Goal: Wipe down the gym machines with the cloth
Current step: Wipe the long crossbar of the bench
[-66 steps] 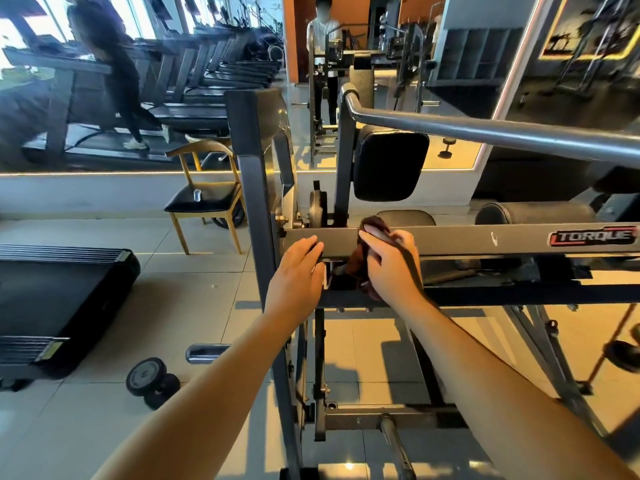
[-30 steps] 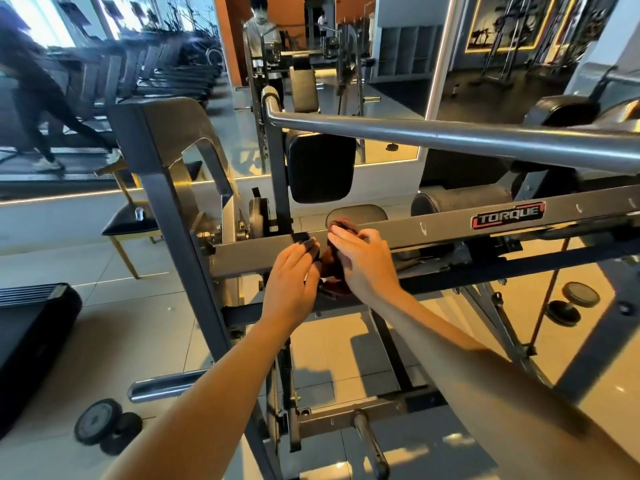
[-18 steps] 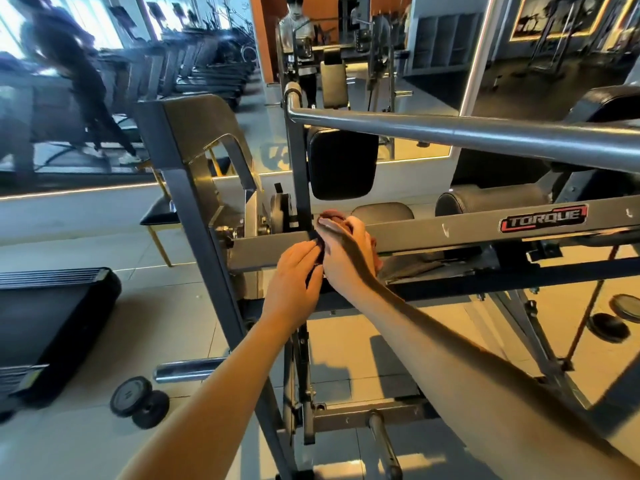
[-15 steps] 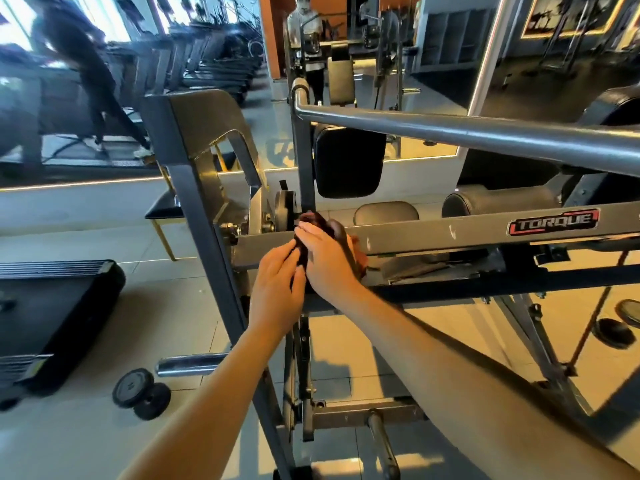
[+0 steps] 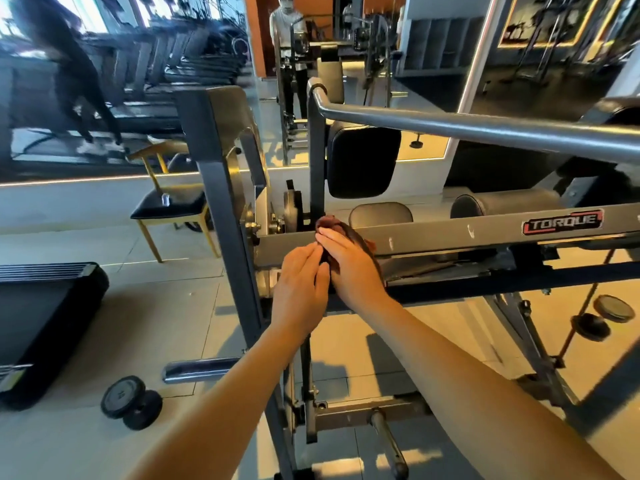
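Gym floor, pale tile, mirrored wall behind; treadmills reflected at far left.

Head view: right hand (image 5: 353,268) lies flat over a dark reddish cloth (image 5: 343,227), pressing it onto the grey horizontal frame beam (image 5: 450,233) of a Torque-branded machine. Fingers are spread across the cloth rather than curled round it; a fold shows above the fingertips and another edge past the knuckles. Left hand (image 5: 301,289) sits just beside the right, fingertips touching the cloth's near edge, loosely curved; whether it pinches any fabric I cannot tell.

Progress, as a judgement: wiping is at the beam's left end, close to the pivot hardware (image 5: 277,223). The long stretch of beam to the right of the grip, past the logo plate (image 5: 562,221), the round handrail (image 5: 485,131) above, and the black pads (image 5: 363,159) behind look like remaining work. No visible sheen tells cleaned from uncleaned.

Around: grey upright post (image 5: 221,209) immediately left of the hands blocks further leftward travel. Dumbbell (image 5: 131,401) on the floor below-left, wooden chair (image 5: 169,206) beyond the post, loose weight plates (image 5: 614,308) far right.
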A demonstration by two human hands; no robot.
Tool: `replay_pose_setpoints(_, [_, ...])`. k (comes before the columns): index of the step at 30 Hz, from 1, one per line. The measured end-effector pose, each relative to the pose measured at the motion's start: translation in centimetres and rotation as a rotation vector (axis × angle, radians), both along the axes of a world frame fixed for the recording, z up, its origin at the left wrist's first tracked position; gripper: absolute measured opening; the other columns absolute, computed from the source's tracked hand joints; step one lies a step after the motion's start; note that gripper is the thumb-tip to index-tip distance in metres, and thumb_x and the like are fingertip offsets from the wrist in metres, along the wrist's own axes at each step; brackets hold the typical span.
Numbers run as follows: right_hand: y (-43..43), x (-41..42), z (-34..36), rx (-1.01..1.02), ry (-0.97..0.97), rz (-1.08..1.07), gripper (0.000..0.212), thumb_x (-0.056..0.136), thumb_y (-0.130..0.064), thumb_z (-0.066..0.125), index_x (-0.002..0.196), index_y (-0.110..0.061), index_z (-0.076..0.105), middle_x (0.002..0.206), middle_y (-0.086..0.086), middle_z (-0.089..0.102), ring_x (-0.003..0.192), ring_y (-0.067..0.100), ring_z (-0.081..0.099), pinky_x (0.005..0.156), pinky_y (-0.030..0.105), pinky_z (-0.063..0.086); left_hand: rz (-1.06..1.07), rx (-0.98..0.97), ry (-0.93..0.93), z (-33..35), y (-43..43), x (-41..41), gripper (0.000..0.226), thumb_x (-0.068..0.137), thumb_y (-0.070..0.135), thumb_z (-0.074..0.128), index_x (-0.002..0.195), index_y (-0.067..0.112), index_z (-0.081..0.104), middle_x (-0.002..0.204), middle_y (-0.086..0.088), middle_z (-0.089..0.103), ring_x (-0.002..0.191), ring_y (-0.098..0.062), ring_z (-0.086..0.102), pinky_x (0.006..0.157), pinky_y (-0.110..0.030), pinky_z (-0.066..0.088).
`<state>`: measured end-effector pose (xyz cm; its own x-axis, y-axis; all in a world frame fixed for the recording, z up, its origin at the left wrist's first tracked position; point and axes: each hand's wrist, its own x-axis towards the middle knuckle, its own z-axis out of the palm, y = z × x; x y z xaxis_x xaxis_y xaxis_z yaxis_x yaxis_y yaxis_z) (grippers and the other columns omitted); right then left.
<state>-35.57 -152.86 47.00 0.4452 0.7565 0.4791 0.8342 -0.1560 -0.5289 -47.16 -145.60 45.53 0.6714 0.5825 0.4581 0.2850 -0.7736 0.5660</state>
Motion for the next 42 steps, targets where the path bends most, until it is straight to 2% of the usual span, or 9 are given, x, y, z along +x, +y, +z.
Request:
replay_pose_setpoints(3, [-2.8, 2.7, -0.4, 0.006, -0.007, -0.050, 0.050, 0.096, -0.006, 0.059, 0.145, -0.014, 0.054, 0.155, 0.002, 0.046, 0.147, 0.016, 0.035, 0.123, 0.033, 0.026, -0.105, 0.052, 0.021, -0.2, -0.5, 1.3, 0.044, 0.108, 0.029, 0.042, 0.150, 0.015, 0.046, 0.152, 0.001, 0.046, 0.143, -0.012, 0.029, 0.121, -0.030, 0.023])
replay_pose_setpoints(6, [-6.4, 4.5, -1.9, 0.064, 0.059, -0.375, 0.054, 0.100, -0.042, 0.046, 0.147, -0.014, 0.052, 0.152, 0.001, 0.048, 0.141, 0.008, 0.037, 0.117, 0.010, 0.020, -0.106, 0.128, 0.070, -1.2, -0.3, 1.6, 0.046, 0.108, 0.032, 0.039, 0.152, 0.018, 0.042, 0.159, 0.004, 0.038, 0.148, -0.013, 0.021, 0.125, -0.032, 0.016])
replay_pose_setpoints(11, [-4.6, 3.2, -3.2, 0.071, 0.192, -0.426, 0.050, 0.095, -0.034, 0.066, 0.142, -0.024, 0.053, 0.142, 0.000, 0.057, 0.134, 0.018, 0.052, 0.115, 0.050, 0.040, -0.169, 0.174, 0.073, -0.5, -1.5, 2.3, 0.044, 0.108, 0.026, 0.040, 0.149, 0.012, 0.046, 0.156, -0.002, 0.043, 0.147, -0.017, 0.026, 0.122, -0.027, 0.007])
replay_pose_setpoints(15, [-8.6, 4.9, -2.0, -0.032, -0.039, -0.305, 0.055, 0.095, -0.006, 0.066, 0.146, -0.021, 0.053, 0.155, 0.002, 0.046, 0.148, 0.020, 0.035, 0.122, 0.037, 0.030, -0.214, 0.171, 0.031, 0.5, -3.4, 4.7, 0.044, 0.107, 0.021, 0.044, 0.150, 0.011, 0.044, 0.157, -0.003, 0.043, 0.145, -0.013, 0.019, 0.119, -0.024, -0.002])
replay_pose_setpoints(19, [-10.1, 6.5, -1.8, 0.099, 0.110, -0.526, 0.053, 0.097, -0.005, 0.062, 0.147, -0.020, 0.052, 0.157, 0.001, 0.042, 0.148, 0.020, 0.034, 0.119, 0.043, 0.036, -0.181, 0.222, 0.069, -1.1, -3.2, 5.6, 0.051, 0.106, 0.026, 0.046, 0.155, 0.016, 0.037, 0.163, 0.001, 0.032, 0.147, -0.016, 0.014, 0.122, -0.031, 0.005])
replay_pose_setpoints(27, [-9.1, 6.2, -2.2, 0.010, -0.164, -0.196, 0.043, 0.101, -0.017, 0.054, 0.144, -0.017, 0.055, 0.152, 0.002, 0.049, 0.147, 0.014, 0.034, 0.120, 0.032, 0.030, -0.138, 0.255, -0.013, -2.1, -3.3, 6.3, 0.044, 0.103, 0.017, 0.054, 0.147, 0.012, 0.050, 0.154, -0.003, 0.047, 0.143, -0.018, 0.027, 0.121, -0.039, 0.023])
replay_pose_setpoints(32, [-8.3, 6.7, -1.8, 0.126, 0.106, -0.357, 0.048, 0.099, -0.007, 0.059, 0.146, -0.015, 0.052, 0.157, 0.005, 0.041, 0.148, 0.022, 0.035, 0.118, 0.045, 0.037, -0.080, 0.149, 0.018, -2.4, -3.9, 6.9, 0.043, 0.106, 0.027, 0.045, 0.148, 0.018, 0.049, 0.157, 0.002, 0.044, 0.146, -0.025, 0.032, 0.121, -0.046, 0.030])
replay_pose_setpoints(39, [-10.0, 8.1, -1.3, -0.037, -0.117, -0.115, 0.046, 0.101, -0.012, 0.056, 0.146, -0.016, 0.053, 0.155, 0.001, 0.045, 0.150, 0.021, 0.030, 0.117, 0.039, 0.034, -0.063, 0.164, 0.015, -1.9, -4.5, 6.8, 0.053, 0.105, 0.039, 0.029, 0.147, 0.016, 0.050, 0.156, 0.000, 0.045, 0.145, -0.022, 0.030, 0.120, -0.037, 0.025])
replay_pose_setpoints(42, [-11.7, 10.1, -1.4, 0.021, 0.084, -0.279, 0.048, 0.102, -0.009, 0.053, 0.149, -0.020, 0.049, 0.161, 0.001, 0.036, 0.152, 0.021, 0.025, 0.120, 0.040, 0.031, -0.058, 0.164, 0.024, -1.9, -4.7, 6.7, 0.051, 0.106, 0.039, 0.031, 0.148, 0.017, 0.048, 0.157, 0.003, 0.043, 0.146, -0.020, 0.028, 0.120, -0.035, 0.023])
